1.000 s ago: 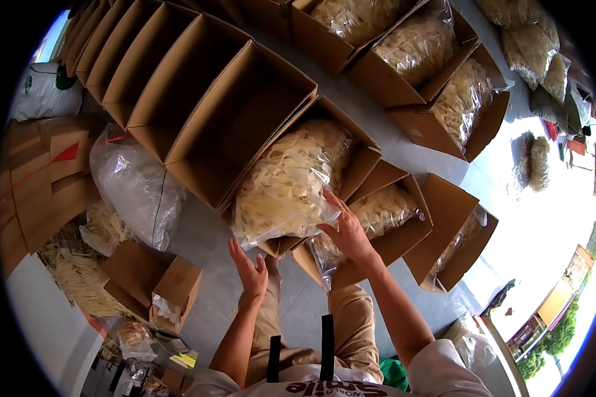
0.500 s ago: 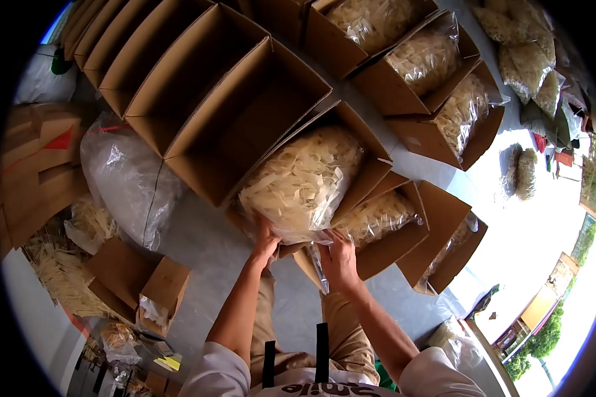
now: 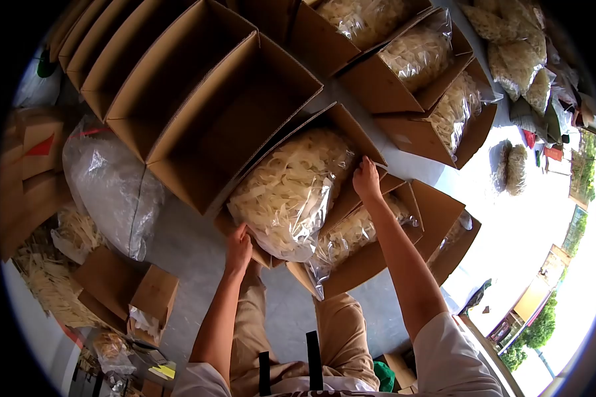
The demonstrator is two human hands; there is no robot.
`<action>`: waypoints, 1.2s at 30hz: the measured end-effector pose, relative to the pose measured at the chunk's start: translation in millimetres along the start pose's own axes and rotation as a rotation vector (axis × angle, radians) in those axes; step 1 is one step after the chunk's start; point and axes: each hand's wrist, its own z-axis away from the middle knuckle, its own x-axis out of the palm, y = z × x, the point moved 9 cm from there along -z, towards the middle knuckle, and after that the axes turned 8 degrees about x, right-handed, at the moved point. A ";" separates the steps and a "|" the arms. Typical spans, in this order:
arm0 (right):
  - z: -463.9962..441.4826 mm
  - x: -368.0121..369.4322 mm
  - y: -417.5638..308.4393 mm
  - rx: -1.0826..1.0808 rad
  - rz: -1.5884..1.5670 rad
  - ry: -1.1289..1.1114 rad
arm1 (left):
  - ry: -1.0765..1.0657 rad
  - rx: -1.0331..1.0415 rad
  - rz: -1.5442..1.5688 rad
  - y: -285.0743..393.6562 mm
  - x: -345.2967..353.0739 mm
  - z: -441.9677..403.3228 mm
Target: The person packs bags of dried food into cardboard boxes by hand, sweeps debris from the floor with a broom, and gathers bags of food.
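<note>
The plastic bag (image 3: 295, 192) sits in an open cardboard box (image 3: 352, 130) right in front of the person, its contents heaped at the near end. Its film is clear, creased and glossy, with bright white glints on the right side; inside lie tangled flat strips, pale cream to yellow. The 2 hands are on the box: the right hand (image 3: 367, 177) grips its right wall's top edge, the left hand (image 3: 239, 250) is closed on its near-left edge.
</note>
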 end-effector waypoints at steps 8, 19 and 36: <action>-61.7 99.1 88.2 0.681 -0.481 -0.298 | 0.305 0.909 -0.869 223.2 13.7 -35.1; -90.7 96.4 74.4 0.357 0.117 0.004 | 0.151 0.637 -1.022 165.4 31.1 -118.8; 62.5 -20.4 3.1 0.077 -0.747 -0.068 | 0.059 0.555 -0.854 160.6 26.6 -123.8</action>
